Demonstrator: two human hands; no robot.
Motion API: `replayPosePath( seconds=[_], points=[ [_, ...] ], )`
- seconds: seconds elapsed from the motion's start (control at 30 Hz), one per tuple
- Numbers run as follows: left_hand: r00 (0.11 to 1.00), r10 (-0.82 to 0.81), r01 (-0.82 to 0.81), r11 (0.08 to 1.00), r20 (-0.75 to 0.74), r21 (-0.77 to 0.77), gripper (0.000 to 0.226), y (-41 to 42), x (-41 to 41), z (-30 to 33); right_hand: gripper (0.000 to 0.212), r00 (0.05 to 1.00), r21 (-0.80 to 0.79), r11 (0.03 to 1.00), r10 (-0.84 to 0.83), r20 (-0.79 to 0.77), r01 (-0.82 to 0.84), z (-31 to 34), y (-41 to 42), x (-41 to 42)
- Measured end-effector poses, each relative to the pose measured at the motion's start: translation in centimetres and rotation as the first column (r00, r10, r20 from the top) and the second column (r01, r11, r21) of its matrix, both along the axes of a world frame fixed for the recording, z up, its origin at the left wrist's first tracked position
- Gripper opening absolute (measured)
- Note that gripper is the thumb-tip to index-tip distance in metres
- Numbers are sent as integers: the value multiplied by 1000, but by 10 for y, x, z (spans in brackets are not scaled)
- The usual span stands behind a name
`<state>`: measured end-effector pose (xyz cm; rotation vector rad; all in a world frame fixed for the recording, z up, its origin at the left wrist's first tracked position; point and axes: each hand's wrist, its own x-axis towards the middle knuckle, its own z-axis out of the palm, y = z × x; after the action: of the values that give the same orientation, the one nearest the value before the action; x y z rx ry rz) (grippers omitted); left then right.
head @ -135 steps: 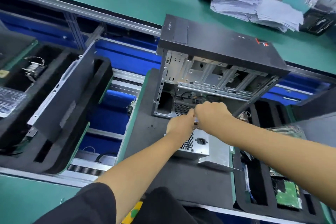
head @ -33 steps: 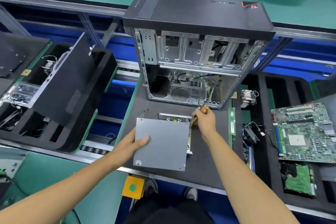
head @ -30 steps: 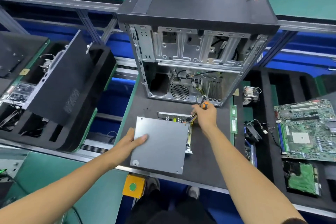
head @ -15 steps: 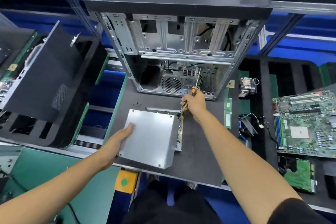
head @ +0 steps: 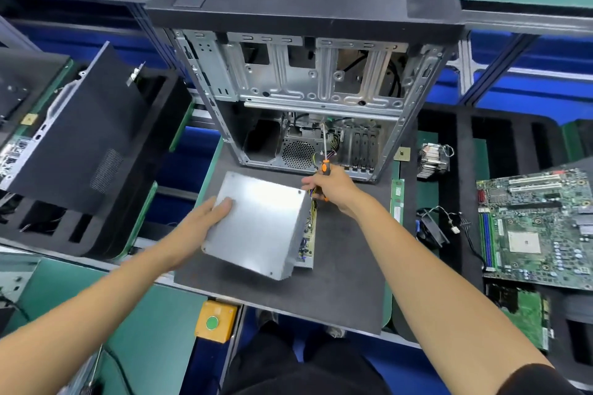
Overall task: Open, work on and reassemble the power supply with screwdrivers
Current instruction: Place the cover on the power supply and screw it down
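So the power supply [head: 256, 228] is out of the computer case [head: 305, 74] and sits on the dark mat [head: 337, 266] on the table, right in front of the case's open side. Its plain silver cover looks lifted and tilted, with the circuit board and coloured wires peeking out along the right edge, so the opening step seems done or nearly there. Working on the inside and putting it all back together is still to come, judging by this.

The left hand [head: 205, 221] holds the cover's left edge, thumb pressed flat on top. The right hand [head: 330, 186] grips an orange-handled screwdriver [head: 324, 157], shaft pointing up toward the case, and might also be touching the wire bundle, hard to tell from here.

The box itself is clean sheet metal with small screw holes at the corners.
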<state>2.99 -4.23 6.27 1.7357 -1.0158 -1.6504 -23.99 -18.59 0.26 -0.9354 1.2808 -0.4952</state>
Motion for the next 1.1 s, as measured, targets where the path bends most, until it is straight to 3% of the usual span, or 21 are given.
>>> replayPosePath(
  seconds=[0.1,0.13,0.23,0.37,0.47,0.53,0.57,0.67,0.7,0.8,0.9,0.97,1.1],
  points=[
    [930,-354,360,932,104,-44,59,-47,9,36,19,997,32,998,64,-41,-63,5,-5,2],
    [841,-510,523,851,182,-32,55,-64,5,49,21,996,53,996,78,-35,-76,8,-7,2],
    [413,-832,872,479,370,104,49,-108,-30,72,12,998,169,984,54,27,-57,16,-13,1],
    [-70,-880,944,93,470,316,44,-137,-94,68,18,999,258,966,16,52,-29,22,-15,-2],
    [-269,-666,946,-46,696,321,41,-119,-114,47,9,998,263,965,-15,66,-3,27,-13,0],
    [-260,-430,957,4,865,290,43,-85,-113,34,8,998,255,967,-24,55,10,29,-11,1],
    [-204,-354,963,93,913,252,45,-66,-109,28,8,998,252,968,-21,53,7,29,-10,1],
    [134,-123,853,520,983,-51,59,-24,-98,19,7,998,256,967,-13,69,-5,28,-8,0],
    [222,-23,785,597,975,-165,63,-14,-98,14,6,997,260,966,-19,72,0,27,-8,0],
    [317,101,659,692,943,-296,65,15,-104,-7,5,997,259,966,-25,74,5,25,-8,-2],
    [326,-19,572,800,945,-181,121,44,-107,-25,8,998,257,966,-14,65,-4,23,-9,-3],
    [313,-69,541,833,947,-118,147,57,-108,-32,8,998,260,966,-12,58,-3,20,-10,-4],
    [337,-90,539,834,937,-114,146,56,-112,-32,8,999,250,968,-4,51,-9,17,-13,-3]
  ],
)
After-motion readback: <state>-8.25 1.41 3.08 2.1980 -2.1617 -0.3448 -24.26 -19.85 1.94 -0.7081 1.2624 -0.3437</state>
